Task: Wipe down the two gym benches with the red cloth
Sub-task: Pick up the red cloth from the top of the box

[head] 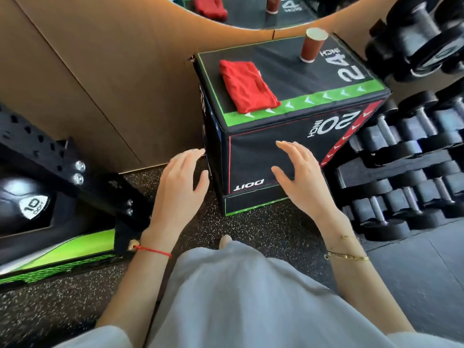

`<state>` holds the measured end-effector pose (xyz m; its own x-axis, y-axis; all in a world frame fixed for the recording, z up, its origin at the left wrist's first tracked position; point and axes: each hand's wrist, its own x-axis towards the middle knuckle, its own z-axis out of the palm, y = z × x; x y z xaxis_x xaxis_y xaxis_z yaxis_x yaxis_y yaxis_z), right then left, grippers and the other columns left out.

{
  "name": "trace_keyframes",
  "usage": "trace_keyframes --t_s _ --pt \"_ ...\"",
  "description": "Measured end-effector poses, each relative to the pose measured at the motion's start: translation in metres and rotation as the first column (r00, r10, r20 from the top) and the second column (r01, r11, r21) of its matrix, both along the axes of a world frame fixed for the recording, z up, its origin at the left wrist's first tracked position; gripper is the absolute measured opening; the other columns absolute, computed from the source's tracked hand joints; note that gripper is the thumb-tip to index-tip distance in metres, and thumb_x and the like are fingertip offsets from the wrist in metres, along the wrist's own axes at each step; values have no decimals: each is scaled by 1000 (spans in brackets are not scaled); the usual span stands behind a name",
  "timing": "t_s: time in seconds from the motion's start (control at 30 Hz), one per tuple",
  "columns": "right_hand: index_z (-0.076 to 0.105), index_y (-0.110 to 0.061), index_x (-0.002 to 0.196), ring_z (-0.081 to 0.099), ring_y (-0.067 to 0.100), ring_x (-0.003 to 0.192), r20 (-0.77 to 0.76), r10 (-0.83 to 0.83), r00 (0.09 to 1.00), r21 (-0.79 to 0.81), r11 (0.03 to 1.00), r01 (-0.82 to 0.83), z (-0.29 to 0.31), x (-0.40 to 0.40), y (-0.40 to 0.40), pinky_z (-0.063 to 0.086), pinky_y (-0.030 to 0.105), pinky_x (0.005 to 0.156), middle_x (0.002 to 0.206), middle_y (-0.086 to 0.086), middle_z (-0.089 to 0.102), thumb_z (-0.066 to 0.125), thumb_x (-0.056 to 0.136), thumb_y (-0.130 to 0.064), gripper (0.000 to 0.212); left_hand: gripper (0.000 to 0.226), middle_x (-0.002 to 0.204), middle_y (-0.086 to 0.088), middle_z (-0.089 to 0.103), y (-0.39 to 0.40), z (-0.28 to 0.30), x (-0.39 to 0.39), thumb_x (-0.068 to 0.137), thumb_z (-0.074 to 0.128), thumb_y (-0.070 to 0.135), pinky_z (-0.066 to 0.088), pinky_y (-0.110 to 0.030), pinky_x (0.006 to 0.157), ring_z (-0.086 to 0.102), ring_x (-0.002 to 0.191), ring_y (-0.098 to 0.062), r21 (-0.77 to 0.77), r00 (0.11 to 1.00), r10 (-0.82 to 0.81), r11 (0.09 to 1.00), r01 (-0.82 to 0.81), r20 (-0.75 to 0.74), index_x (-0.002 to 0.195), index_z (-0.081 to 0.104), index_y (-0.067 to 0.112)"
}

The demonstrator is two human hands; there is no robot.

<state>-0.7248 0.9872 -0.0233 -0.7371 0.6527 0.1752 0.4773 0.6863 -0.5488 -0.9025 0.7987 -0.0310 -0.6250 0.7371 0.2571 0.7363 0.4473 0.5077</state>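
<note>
While both hands, left (182, 180) and right (298, 175), were held spread and empty, the red cloth (247, 85) lay folded on the plyo box (273, 151); the paper cup (312, 45) nearby could be toppled by a careless reach.

Red cloth (247, 86) — atop box (288, 136)

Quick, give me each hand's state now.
Left hand: open, holding nothing.
Right hand: open, holding nothing; red cloth lies untouched.
</note>
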Motion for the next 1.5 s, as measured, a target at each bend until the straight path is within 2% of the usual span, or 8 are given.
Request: trace_keyframes --t_s 0.13,0.23,0.53,0.77,0.97,1.17,1.4,1.5 --pt "48 -14 140 40 23 136 -32 -27 999 15 999 28 7 -43 47 29 47 115 140 3 51 61 93 -21 49 42 139 0 54 53 3 -42 97 55 23 33 -30 115 45 133 -14 -3 999 -38 999 38 -10 138 50 17" --pt "48 -13 139 41 23 134 -24 -25 999 18 1000 25 5 -68 78 30 42 115 139 3 52 61 93 -22 49 42 137 -1 55 88 3 -65 97 54 22 34 -31 114 45 131 -14 -19 998 -61 998 61 -30 137 51 15" --pt "51 -10 135 44 24 131 -16 38 999 -24 999 -38 -14 -131 170 34 38 111 137 5 53 63 91 -20 47 40 133 -6 58 173 -16 -103 94 57 17 36 -32 110 49 128 -20 -65 1000 -7 998 7 4 133 54 9" --pt "49 -1 135 40 32 133 107 87 991 -66 995 -80 -32 -184 237 29 37 111 138 15 50 63 90 -20 51 39 133 -10 58 224 -41 -122 94 56 14 38 -38 112 49 129 -24 -110 995 94 990 -91 26 132 55 5" --pt "41 0 140 31 34 139 203 128 971 -80 990 -113 -52 -222 270 25 43 115 146 16 41 62 91 -32 62 41 138 -10 52 246 -62 -131 96 54 17 37 -41 113 44 134 -25 -167 986 161 975 -150 51 135 53 6" --pt "40 1 140 25 34 142 273 107 956 -45 994 -99 -70 -244 279 15 41 119 148 16 37 62 90 -41 69 41 138 -9 52 252 -71 -136 94 55 15 38 -41 112 45 133 -25 -199 979 197 963 -183 58 134 54 6" --pt "57 3 118 37 35 133 116 125 985 -93 989 -114 -77 -255 279 27 44 113 131 14 52 70 83 -21 44 39 136 -8 51 255 -76 -137 94 56 14 37 -38 114 45 133 -24 -205 978 208 959 -198 29 132 55 7" --pt "58 1 108 44 35 118 66 139 988 -88 987 -133 -78 -256 272 35 43 102 120 14 57 67 80 -12 32 39 136 -9 51 255 -76 -137 93 56 13 37 -38 114 45 132 -24 -199 977 211 959 -203 19 132 56 6"
